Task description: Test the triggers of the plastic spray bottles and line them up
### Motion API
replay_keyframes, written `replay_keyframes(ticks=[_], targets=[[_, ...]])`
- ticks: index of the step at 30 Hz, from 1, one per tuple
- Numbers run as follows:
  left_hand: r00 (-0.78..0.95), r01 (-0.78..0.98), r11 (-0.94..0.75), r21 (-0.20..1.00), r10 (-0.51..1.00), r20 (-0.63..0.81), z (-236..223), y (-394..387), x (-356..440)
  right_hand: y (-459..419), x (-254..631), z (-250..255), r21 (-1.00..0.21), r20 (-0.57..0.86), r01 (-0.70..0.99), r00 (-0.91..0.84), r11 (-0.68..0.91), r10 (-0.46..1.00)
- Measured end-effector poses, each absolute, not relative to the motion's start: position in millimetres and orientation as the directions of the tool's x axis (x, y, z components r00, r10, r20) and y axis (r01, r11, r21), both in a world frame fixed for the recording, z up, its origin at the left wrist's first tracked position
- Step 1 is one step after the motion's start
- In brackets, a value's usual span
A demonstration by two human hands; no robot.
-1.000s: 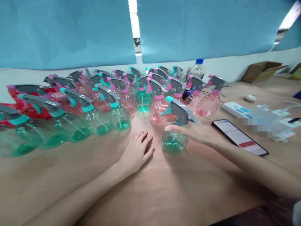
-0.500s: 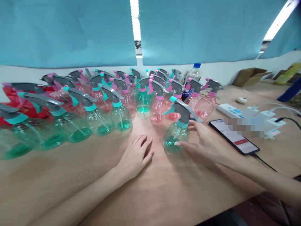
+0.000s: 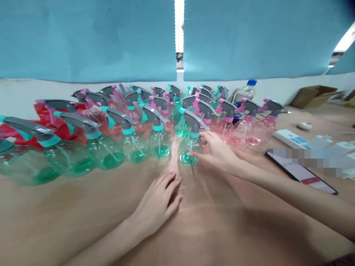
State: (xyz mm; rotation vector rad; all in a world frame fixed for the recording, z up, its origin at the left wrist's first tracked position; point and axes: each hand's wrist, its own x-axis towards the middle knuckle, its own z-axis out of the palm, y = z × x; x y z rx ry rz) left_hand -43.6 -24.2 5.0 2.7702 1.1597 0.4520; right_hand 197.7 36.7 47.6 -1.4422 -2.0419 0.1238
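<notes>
My right hand (image 3: pixel 217 153) grips the right side of a clear green spray bottle (image 3: pixel 190 149), its thumb across the front of the body. That bottle stands upright with a grey and turquoise trigger head. On the table (image 3: pixel 210 229), my left hand (image 3: pixel 159 201) lies palm down with its fingers apart, holding nothing. Just left of the gripped bottle stands another green spray bottle (image 3: pixel 160 142), the right end of a front row of several green ones. Behind and to the right are several pink spray bottles (image 3: pixel 264 127) with grey and pink heads.
Red plastic (image 3: pixel 52 123) lies behind the green row at left. A blue-capped drink bottle (image 3: pixel 249 90) stands at the back. On the right are a phone (image 3: pixel 301 171), a white power strip (image 3: pixel 291 138) with plugs, a small white object (image 3: pixel 304 126) and an open cardboard box (image 3: pixel 313 96).
My right hand has shifted from the bottle's top to its side and moved the bottle left and back, near the front row's end. My left hand stays on the table. The view has turned.
</notes>
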Motion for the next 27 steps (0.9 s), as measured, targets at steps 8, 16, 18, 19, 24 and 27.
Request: replay_keyframes(ticks=[8, 16, 18, 19, 24, 27], targets=[[0.667, 0.684, -0.699, 0.206, 0.715, 0.211, 3.6, -23.9, -43.2, 64.7, 180.9, 51.7, -0.437, 0.406, 0.830, -0.161, 0.346, 0.900], [0.674, 0.676, -0.707, 0.208, 0.707, 0.215, 3.2, -24.4, -44.2, 74.8, 174.4, 54.8, -0.411, 0.377, 0.855, -0.156, 0.316, 0.913], [0.676, 0.676, -0.708, 0.206, 0.707, 0.209, 2.9, -24.7, -44.2, 77.7, 173.5, 55.1, -0.415, 0.367, 0.853, -0.161, 0.316, 0.916], [0.678, 0.676, -0.708, 0.204, 0.706, 0.205, 2.8, -24.7, -44.1, 78.8, 173.1, 55.0, -0.416, 0.362, 0.853, -0.163, 0.316, 0.918], [0.676, 0.684, -0.703, 0.194, 0.711, 0.194, 3.4, -21.8, -42.4, 76.3, 173.3, 55.7, -0.412, 0.356, 0.849, -0.182, 0.329, 0.917], [0.672, 0.684, -0.703, 0.196, 0.711, 0.207, 3.3, -18.2, -41.3, 67.2, 181.3, 59.5, -0.441, 0.362, 0.832, -0.177, 0.336, 0.915]])
